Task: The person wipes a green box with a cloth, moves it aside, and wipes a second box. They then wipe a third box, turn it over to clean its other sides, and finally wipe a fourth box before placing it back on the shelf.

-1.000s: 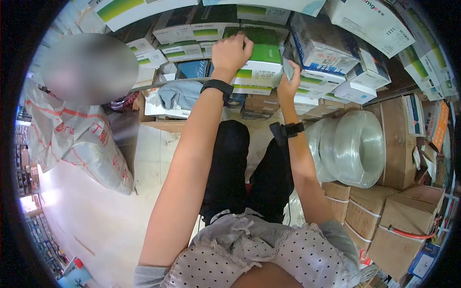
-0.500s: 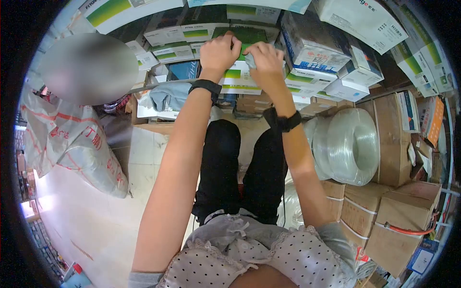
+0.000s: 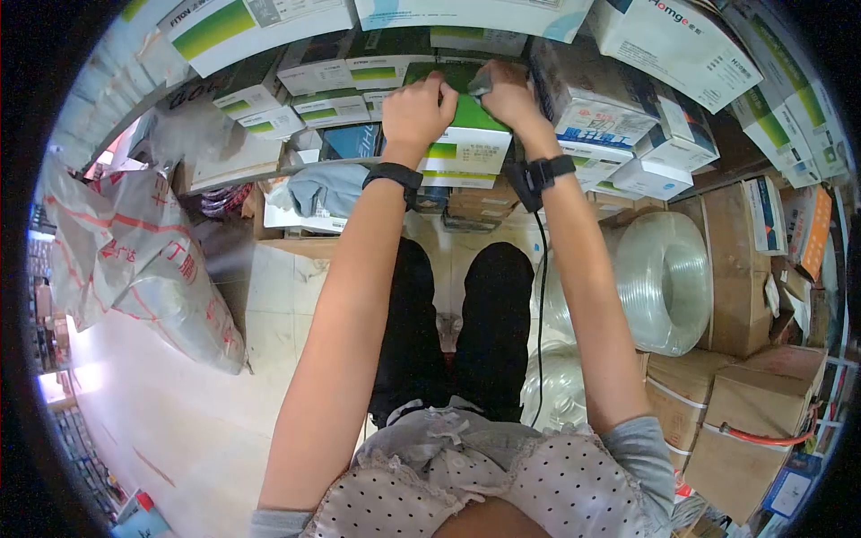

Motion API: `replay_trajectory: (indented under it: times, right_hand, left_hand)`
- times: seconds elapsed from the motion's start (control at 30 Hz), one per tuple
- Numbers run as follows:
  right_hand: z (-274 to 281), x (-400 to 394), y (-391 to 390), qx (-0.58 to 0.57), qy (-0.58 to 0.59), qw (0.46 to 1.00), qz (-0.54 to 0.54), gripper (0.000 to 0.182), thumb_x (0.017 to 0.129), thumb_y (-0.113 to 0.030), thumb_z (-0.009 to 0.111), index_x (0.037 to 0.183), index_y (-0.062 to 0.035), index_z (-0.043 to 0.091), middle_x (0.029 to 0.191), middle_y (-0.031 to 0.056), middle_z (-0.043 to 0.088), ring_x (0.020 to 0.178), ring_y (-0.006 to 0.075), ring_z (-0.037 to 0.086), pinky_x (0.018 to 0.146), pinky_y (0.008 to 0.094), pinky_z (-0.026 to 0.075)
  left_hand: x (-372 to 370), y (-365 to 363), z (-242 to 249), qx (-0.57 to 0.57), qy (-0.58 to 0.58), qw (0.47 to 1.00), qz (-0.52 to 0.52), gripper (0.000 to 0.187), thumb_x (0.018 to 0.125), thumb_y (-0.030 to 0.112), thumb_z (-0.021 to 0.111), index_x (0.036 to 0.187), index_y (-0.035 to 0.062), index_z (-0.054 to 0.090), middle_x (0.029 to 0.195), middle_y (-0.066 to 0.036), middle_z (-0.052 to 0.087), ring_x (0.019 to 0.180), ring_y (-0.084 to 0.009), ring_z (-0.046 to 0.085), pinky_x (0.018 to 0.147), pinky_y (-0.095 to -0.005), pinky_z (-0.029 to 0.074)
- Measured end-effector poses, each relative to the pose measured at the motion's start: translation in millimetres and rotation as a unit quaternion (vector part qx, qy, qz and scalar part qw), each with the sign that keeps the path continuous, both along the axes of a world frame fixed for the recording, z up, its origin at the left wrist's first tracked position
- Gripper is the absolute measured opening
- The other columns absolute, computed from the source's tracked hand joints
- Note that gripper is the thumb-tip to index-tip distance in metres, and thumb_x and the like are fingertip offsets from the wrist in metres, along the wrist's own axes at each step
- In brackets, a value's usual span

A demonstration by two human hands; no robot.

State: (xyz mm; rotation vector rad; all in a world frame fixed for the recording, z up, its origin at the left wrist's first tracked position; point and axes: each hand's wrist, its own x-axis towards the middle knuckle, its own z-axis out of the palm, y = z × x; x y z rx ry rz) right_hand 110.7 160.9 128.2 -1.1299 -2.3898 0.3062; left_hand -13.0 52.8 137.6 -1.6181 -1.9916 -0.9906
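A green-topped white carton (image 3: 470,152) lies on the shelf in front of me, its printed white end facing me. My left hand (image 3: 418,112) is closed, fingers curled over the carton's left top edge. A wad of grey cloth (image 3: 481,84) shows at the fingers of my right hand (image 3: 509,95), which is closed round it and pressed on the back right part of the green top. Black bands circle both wrists, and a cable hangs from the right one.
Stacked cartons (image 3: 323,106) flank the shelf on the left, with a worn box (image 3: 592,90) at right. A blue-grey cloth (image 3: 327,190) lies below. Clear hose coils (image 3: 668,282) and brown cardboard boxes (image 3: 762,394) stand right; a white plastic sack (image 3: 152,260) stands left.
The carton's end now shows more fully and seems nearer me. My right hand with the cloth has moved back and right over the green top. My left hand stays at the left edge.
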Motion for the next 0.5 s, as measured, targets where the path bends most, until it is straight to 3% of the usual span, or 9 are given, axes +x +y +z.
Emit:
replay_trajectory:
  times: [0.07, 0.17, 0.27, 0.37, 0.5]
  right_hand:
    - [4.8, 9.1, -13.4, -0.032, 0.008, 0.999, 0.022, 0.040, 0.067, -0.013, 0.056, 0.108, -0.0109, 0.054, 0.115, 0.0164, 0.053, 0.109, 0.0334, 0.048, 0.087, 0.0495, 0.036]
    - [14.4, 22.3, -36.9, 0.020, 0.030, 0.997, 0.063, 0.031, 0.065, -0.004, 0.051, 0.096, -0.0072, 0.056, 0.098, 0.0175, 0.058, 0.095, 0.0367, 0.052, 0.080, 0.0428, 0.041]
    - [26.5, 31.2, -53.6, 0.038, 0.041, 0.991, 0.121, 0.031, 0.064, -0.001, 0.049, 0.094, -0.0072, 0.057, 0.096, 0.0183, 0.058, 0.091, 0.0387, 0.052, 0.079, 0.0453, 0.040]
    - [26.5, 29.8, -47.4, 0.013, 0.026, 0.989, 0.142, 0.031, 0.064, -0.004, 0.049, 0.094, -0.0064, 0.057, 0.098, 0.0183, 0.058, 0.094, 0.0392, 0.052, 0.082, 0.0451, 0.040]
    - [20.1, 11.0, -17.7, -0.076, -0.037, 0.992, 0.093, 0.039, 0.068, -0.014, 0.053, 0.106, -0.0090, 0.056, 0.103, 0.0173, 0.059, 0.100, 0.0359, 0.054, 0.085, 0.0477, 0.040]
  left_hand:
    - [-2.2, 0.3, -0.2, 0.002, 0.000, 1.000, -0.003, 0.021, 0.078, 0.027, 0.049, 0.078, 0.0088, 0.061, 0.068, -0.014, 0.062, 0.057, -0.0313, 0.060, 0.053, -0.0422, 0.049]
    - [-2.3, -0.4, -0.4, 0.006, -0.003, 1.000, -0.004, 0.022, 0.079, 0.026, 0.049, 0.078, 0.0086, 0.061, 0.068, -0.013, 0.062, 0.057, -0.0312, 0.060, 0.053, -0.0419, 0.048]
    - [-2.7, -0.2, -0.8, -0.001, -0.004, 1.000, -0.001, 0.021, 0.079, 0.026, 0.049, 0.078, 0.0089, 0.061, 0.068, -0.013, 0.062, 0.058, -0.0310, 0.060, 0.053, -0.0417, 0.049]
    - [-2.8, 0.1, -2.1, -0.007, -0.006, 1.000, 0.000, 0.021, 0.079, 0.026, 0.049, 0.079, 0.0091, 0.062, 0.069, -0.012, 0.063, 0.059, -0.0306, 0.061, 0.054, -0.0413, 0.049]
    - [-1.8, 1.2, -4.9, -0.004, -0.001, 1.000, 0.008, 0.023, 0.079, 0.027, 0.048, 0.080, 0.0090, 0.062, 0.070, -0.012, 0.063, 0.060, -0.0306, 0.061, 0.054, -0.0410, 0.049]
